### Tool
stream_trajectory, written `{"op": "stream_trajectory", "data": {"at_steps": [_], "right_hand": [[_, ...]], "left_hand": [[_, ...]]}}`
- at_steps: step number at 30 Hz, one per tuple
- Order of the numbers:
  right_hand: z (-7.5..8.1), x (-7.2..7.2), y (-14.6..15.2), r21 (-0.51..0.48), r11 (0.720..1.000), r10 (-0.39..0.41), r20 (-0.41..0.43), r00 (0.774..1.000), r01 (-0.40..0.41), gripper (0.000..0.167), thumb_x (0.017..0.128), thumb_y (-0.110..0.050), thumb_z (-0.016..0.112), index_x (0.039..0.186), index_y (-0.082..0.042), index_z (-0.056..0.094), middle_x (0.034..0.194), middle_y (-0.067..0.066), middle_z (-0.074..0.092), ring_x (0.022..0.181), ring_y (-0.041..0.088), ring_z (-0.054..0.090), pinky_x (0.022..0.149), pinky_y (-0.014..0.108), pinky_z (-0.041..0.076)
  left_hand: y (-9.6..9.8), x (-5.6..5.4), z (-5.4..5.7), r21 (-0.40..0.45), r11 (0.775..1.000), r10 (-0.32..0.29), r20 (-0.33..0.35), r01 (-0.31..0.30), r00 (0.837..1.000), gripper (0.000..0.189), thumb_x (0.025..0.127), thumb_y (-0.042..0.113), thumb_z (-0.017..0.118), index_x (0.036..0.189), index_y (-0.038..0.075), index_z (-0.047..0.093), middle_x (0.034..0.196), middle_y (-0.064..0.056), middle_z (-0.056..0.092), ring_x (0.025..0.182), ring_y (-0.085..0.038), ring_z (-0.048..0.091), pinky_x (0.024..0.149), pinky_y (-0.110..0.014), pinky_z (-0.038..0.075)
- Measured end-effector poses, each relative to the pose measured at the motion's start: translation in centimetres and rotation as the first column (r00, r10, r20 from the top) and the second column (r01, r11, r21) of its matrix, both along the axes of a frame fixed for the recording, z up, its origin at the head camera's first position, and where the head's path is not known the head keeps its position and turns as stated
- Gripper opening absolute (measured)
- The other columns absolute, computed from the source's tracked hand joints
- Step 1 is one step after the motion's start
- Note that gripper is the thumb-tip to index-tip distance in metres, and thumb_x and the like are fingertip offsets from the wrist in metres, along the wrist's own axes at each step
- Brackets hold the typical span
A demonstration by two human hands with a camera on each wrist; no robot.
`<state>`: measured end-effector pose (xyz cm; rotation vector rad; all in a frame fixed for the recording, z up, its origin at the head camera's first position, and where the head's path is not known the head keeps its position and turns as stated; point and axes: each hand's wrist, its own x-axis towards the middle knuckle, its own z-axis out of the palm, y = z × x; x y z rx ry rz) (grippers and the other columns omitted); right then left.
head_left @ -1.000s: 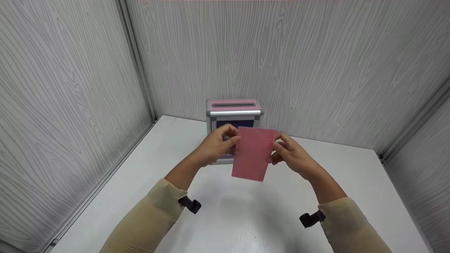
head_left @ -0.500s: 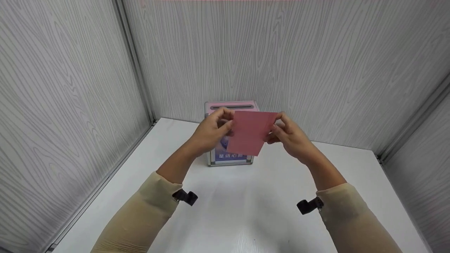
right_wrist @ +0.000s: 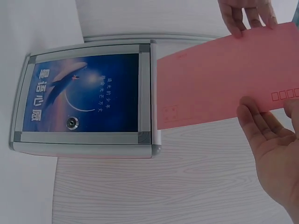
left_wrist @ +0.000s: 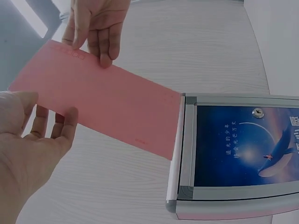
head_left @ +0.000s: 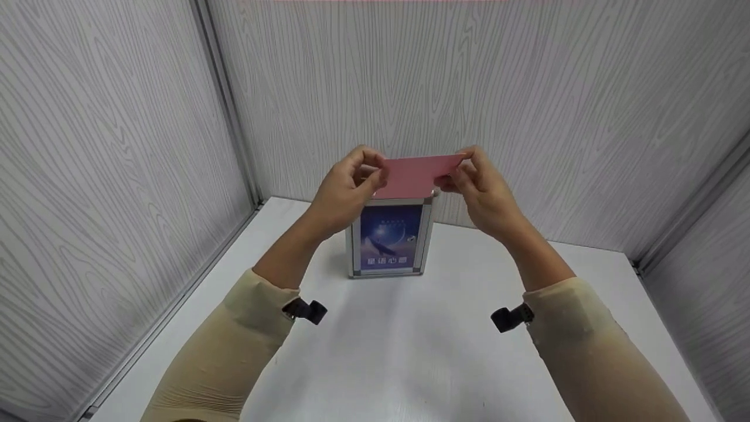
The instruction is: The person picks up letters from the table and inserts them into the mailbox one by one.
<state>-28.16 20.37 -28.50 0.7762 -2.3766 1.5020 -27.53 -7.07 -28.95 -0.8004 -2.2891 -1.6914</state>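
Observation:
Between both hands is a pink envelope (head_left: 413, 177) with printed postcode squares. My left hand (head_left: 345, 190) pinches its left side, thumb toward me. Its right side is held by the fingers and thumb of my right hand (head_left: 483, 190). Behind and below it stands a pink box with silver edges (head_left: 389, 237), a blue whale picture and a small lock on its front. In the left wrist view the envelope's lower edge lies right at the top edge of the box (left_wrist: 187, 144). The slot seen earlier in the box's top is hidden behind the envelope.
The box stands on a white table (head_left: 404, 346) close to the grey wood-grain back wall (head_left: 363, 76). Another panel (head_left: 111, 176) rises at the left, and one more (head_left: 703, 205) at the right. A small black camera is worn on each sleeve.
Both hands have moved up and away from me with the envelope, which now hangs over the box's top and tilts flatter. More of the box's front shows.

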Motion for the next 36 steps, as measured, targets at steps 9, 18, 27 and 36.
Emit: {"op": "stream_trajectory", "data": {"at_steps": [9,18,27,36], "right_hand": [[-0.1,-1.0,-1.0,-0.022,1.000,-0.007,-0.048,0.999,0.006,0.016,0.116,-0.013,0.045,0.130,-0.006,0.046,0.132,0.023,0.069,0.121,0.021,0.067,0.114,0.035,0.055],[-1.2,-1.8,-1.2,0.003,1.000,0.017,-0.043,0.999,-0.017,0.020,0.117,-0.016,0.043,0.131,-0.003,0.045,0.133,0.024,0.070,0.122,0.025,0.068,0.116,0.045,0.055],[-1.5,-2.5,-1.1,0.010,1.000,0.013,-0.009,1.000,-0.013,0.022,0.118,-0.015,0.039,0.135,-0.002,0.044,0.140,0.024,0.067,0.133,0.038,0.066,0.118,0.050,0.053],[-1.5,-2.9,-1.4,0.052,0.991,-0.119,-0.038,0.992,0.121,0.022,0.115,-0.011,0.049,0.136,-0.004,0.053,0.135,0.014,0.063,0.111,0.025,0.074,0.100,0.030,0.061]], "left_hand": [[-0.1,-0.7,-0.5,0.078,0.996,0.032,-0.044,-0.029,0.999,0.011,0.112,0.022,0.061,0.120,0.014,0.064,0.125,-0.005,0.069,0.119,-0.019,0.068,0.109,-0.039,0.057],[-0.7,-1.6,-1.5,0.064,0.997,0.036,0.024,-0.038,0.999,0.018,0.110,0.031,0.065,0.120,0.017,0.063,0.131,-0.009,0.069,0.121,-0.022,0.068,0.104,-0.040,0.057],[-0.5,-2.6,-1.8,0.047,0.998,0.042,0.033,-0.043,0.999,0.026,0.108,0.044,0.064,0.120,0.020,0.062,0.127,-0.012,0.070,0.124,-0.034,0.068,0.093,-0.045,0.057],[0.2,-3.4,-2.5,-0.027,0.990,0.136,-0.062,-0.138,0.989,0.030,0.111,0.042,0.058,0.124,0.015,0.059,0.129,-0.006,0.068,0.130,-0.025,0.067,0.110,-0.047,0.057]]}}
